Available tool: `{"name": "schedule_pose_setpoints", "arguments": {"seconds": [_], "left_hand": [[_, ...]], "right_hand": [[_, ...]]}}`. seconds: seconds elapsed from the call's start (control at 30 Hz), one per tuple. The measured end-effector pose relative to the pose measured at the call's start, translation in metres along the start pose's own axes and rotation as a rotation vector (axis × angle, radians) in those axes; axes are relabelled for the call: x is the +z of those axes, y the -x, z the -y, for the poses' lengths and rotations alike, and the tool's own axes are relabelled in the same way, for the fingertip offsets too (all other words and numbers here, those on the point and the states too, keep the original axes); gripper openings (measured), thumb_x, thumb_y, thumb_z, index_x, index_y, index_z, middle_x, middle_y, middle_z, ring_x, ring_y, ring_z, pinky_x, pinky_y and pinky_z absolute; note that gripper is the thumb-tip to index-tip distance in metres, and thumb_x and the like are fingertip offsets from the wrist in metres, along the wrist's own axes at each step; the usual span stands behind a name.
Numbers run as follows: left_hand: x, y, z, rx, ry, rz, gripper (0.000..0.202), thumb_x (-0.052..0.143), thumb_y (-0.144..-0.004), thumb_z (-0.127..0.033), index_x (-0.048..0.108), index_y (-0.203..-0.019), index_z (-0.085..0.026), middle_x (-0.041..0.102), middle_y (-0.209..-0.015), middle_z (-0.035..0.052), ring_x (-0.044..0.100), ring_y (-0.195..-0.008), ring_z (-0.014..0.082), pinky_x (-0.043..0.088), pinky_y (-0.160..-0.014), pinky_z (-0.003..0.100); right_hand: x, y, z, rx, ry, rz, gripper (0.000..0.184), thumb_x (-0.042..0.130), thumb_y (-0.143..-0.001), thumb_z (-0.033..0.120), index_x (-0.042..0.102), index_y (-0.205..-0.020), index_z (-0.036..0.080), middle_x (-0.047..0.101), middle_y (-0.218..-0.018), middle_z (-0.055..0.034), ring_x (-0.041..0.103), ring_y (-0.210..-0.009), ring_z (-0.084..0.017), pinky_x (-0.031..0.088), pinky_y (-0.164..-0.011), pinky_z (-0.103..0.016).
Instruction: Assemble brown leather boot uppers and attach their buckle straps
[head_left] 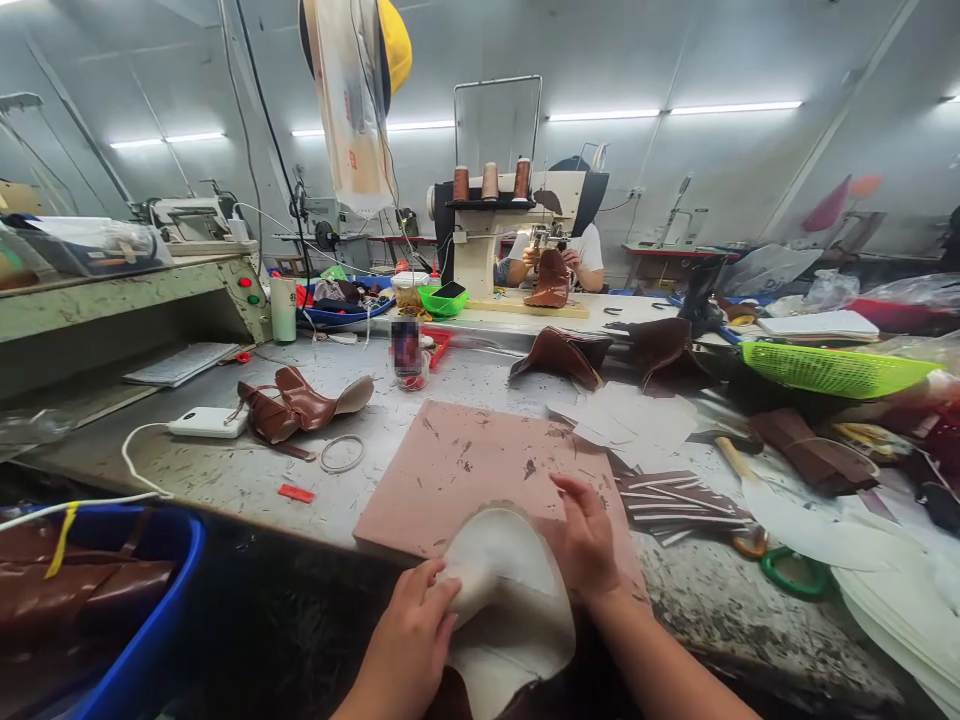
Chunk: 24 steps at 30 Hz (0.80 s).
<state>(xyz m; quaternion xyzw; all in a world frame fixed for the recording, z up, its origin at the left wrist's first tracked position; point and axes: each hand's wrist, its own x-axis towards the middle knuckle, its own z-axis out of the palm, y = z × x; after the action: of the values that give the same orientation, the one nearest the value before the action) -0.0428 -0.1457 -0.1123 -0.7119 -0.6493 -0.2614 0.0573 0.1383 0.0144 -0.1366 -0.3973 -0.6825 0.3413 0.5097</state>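
My left hand [414, 625] grips the left edge of a leather shoe upper [521, 620], its fingers lying over the pale lining. Facing me is the upper's off-white inside, with brown leather showing at the bottom. Its rounded end lies over the front edge of a pink cutting board [480, 450]. Just right of the upper, my right hand [591, 550] is raised above the board, fingers loosely bent and apart, with nothing visible in them.
Brown shoe pieces [300, 400] lie left, and dark strips [679, 500] with green-handled scissors [795, 575] lie right. A blue basket [176, 590] of leather pieces stands low at left. Beyond the bench, a person works at a sewing machine [480, 240]. A clear bag [352, 120] hangs overhead.
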Motion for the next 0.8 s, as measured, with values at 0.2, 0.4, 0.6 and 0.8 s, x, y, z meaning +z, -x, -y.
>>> {"name": "schedule_pose_setpoints", "arguments": {"seconds": [0.2,0.4,0.6,0.8], "left_hand": [[-0.004,-0.02,0.003,0.133,-0.147,0.021,0.037,0.04,-0.076,-0.002,0.064,-0.096,-0.02,0.062,-0.096,0.0086,0.059,-0.085,0.021,0.052,-0.071,0.033],[0.012,-0.025,-0.003,0.311,-0.424,0.174,0.027,0.046,-0.077,-0.004,0.066,-0.094,-0.01,0.067,-0.087,0.0118,0.061,-0.077,0.0215,0.049,-0.07,0.033],[0.022,-0.011,-0.006,0.379,-0.484,0.257,0.037,0.042,-0.078,-0.006,0.06,-0.11,-0.009,0.066,-0.101,0.0179,0.063,-0.086,0.0252,0.048,-0.067,0.034],[0.022,-0.012,-0.01,0.404,-0.463,0.177,0.037,0.038,-0.081,-0.007,0.061,-0.11,-0.009,0.066,-0.102,0.0154,0.062,-0.089,0.0254,0.046,-0.073,0.036]], "right_hand": [[-0.018,0.014,0.025,-0.189,0.13,0.092,0.016,0.046,-0.083,0.023,0.061,-0.086,0.019,0.063,-0.092,-0.0096,0.058,-0.089,-0.022,0.049,-0.077,-0.035],[0.001,0.007,0.061,-0.133,0.622,0.767,0.021,0.054,-0.081,0.014,0.064,-0.1,0.017,0.062,-0.109,-0.0089,0.055,-0.103,-0.021,0.043,-0.09,-0.031],[0.012,-0.006,0.073,-0.166,0.769,0.928,0.01,0.058,-0.081,0.018,0.066,-0.085,0.014,0.066,-0.093,-0.0116,0.059,-0.09,-0.026,0.045,-0.076,-0.032],[0.015,-0.007,0.075,-0.152,0.821,0.989,0.016,0.052,-0.083,0.015,0.067,-0.085,0.011,0.066,-0.088,-0.0131,0.061,-0.083,-0.025,0.043,-0.072,-0.03]]}}
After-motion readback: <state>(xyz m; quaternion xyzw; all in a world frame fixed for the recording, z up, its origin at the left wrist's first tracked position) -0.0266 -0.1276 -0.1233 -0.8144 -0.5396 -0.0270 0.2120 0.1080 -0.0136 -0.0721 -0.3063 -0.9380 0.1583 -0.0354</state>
